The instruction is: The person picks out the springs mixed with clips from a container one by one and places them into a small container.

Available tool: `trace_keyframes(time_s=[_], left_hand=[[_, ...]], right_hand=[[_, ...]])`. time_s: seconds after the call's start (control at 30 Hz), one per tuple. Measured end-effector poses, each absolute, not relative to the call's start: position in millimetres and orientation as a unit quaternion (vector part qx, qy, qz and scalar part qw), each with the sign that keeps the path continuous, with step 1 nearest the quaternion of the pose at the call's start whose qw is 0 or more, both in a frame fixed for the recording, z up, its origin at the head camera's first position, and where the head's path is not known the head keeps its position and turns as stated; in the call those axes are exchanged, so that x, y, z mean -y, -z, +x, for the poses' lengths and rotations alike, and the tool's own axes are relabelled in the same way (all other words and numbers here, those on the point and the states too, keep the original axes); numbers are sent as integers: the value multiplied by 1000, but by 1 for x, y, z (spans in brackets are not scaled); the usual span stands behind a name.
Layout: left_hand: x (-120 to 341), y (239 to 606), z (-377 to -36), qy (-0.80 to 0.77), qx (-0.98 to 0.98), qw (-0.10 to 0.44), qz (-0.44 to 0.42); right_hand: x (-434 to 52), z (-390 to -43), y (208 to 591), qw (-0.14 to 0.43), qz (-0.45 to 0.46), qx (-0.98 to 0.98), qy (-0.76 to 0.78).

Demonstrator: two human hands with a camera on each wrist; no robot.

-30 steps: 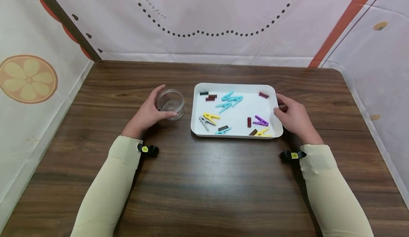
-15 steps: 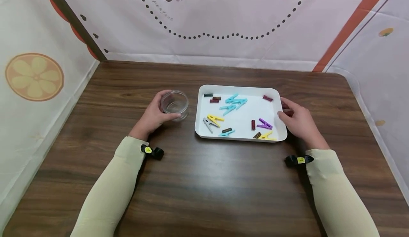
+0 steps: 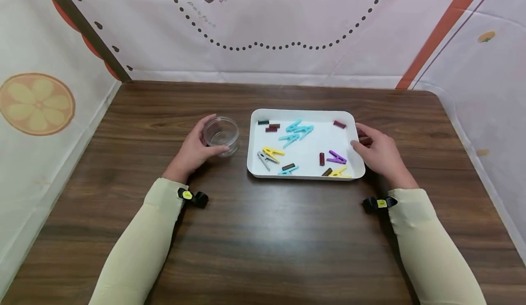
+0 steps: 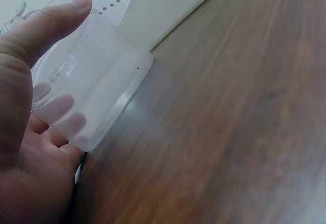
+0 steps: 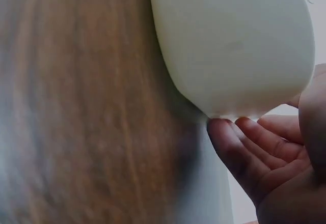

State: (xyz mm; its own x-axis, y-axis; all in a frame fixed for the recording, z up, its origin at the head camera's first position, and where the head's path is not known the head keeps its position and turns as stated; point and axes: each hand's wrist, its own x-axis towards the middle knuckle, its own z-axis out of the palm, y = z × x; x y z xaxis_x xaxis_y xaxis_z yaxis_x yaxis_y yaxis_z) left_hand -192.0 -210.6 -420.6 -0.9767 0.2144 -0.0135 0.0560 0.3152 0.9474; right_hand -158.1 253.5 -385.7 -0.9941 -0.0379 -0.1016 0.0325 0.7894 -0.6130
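The person's left hand (image 3: 192,152) was curled round a small clear glass jar (image 3: 221,134) that stood upright on the dark wooden worktop (image 3: 263,232), thumb on its near side and fingers wrapped behind it. In the left wrist view the thumb lay along the jar (image 4: 86,89) and the fingers (image 4: 53,107) showed through its clear wall, so that grip was closed on the jar.

The right hand (image 3: 380,154) held the right edge of a white tray (image 3: 302,113), which sat on the worktop just to the right of the jar, near it but not touching. The thumb lay over the rim and the fingers curled beneath. The right wrist view showed the fingertips (image 5: 239,147) tucked under the tray's pale underside (image 5: 229,46), so that grip was closed on the tray's rim.

Inside the tray lay a scatter of small things: a cluster of turquoise clothespins (image 3: 297,130) towards the far side, a yellow clothespin (image 3: 273,152) and a grey one (image 3: 263,159) at the near left, a purple clothespin (image 3: 337,158) at the near right, and another yellow one (image 3: 339,172) by the near right corner. Several small dark coil springs (image 3: 271,127) lay among them, with one (image 3: 339,124) in the far right corner.

Both forearms wore pale yellow-green sleeves (image 3: 137,250), each with a small black device at the wrist (image 3: 193,197).
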Motion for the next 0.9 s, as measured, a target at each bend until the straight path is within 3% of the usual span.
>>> trace_keyframes(time_s=[0.9], left_hand=[[208, 424, -192, -593, -798, 53, 90]], right_hand=[[-230, -145, 368, -76, -39, -952, 295]])
